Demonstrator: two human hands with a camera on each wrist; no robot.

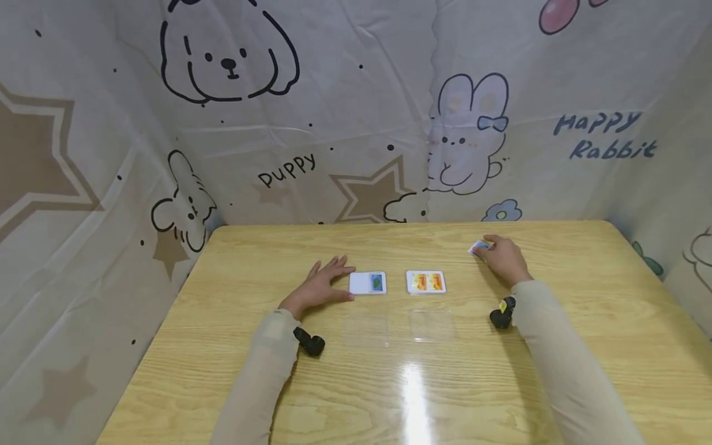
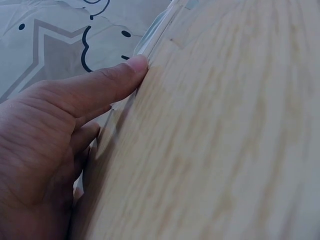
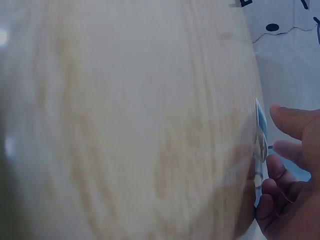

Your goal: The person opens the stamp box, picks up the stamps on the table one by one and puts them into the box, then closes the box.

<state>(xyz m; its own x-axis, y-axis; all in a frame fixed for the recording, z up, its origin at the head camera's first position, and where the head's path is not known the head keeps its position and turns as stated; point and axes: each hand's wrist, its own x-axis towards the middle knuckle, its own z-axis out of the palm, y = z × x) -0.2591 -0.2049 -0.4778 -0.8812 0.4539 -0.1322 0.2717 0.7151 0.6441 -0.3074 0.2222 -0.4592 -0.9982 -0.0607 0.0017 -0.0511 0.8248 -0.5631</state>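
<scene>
Hands and small boards on a wood-grain table, with places given relative to the two-picture board, a white rounded rectangle bearing two orange pictures side by side. Just left of this landmark, with a narrow strip of wood between, lies the one-picture board; its left half is plain white, and its right half carries a blue-and-green picture. The left hand, farther left of the landmark, has its fingers spread, thumb and forefinger touching the left end of the one-picture board. To the right of the landmark and beyond it, toward the far table edge, is the blue card. The right hand is at this card, its thumb and fingers bent about it; whether they pinch it cannot be told. Two clear sheets lie on the person's side of the landmark: the right sheet directly before it, the left sheet before it and to the left. Behind the landmark, past the table, hangs a pale cloth printed with animals, stars and lettering.
</scene>
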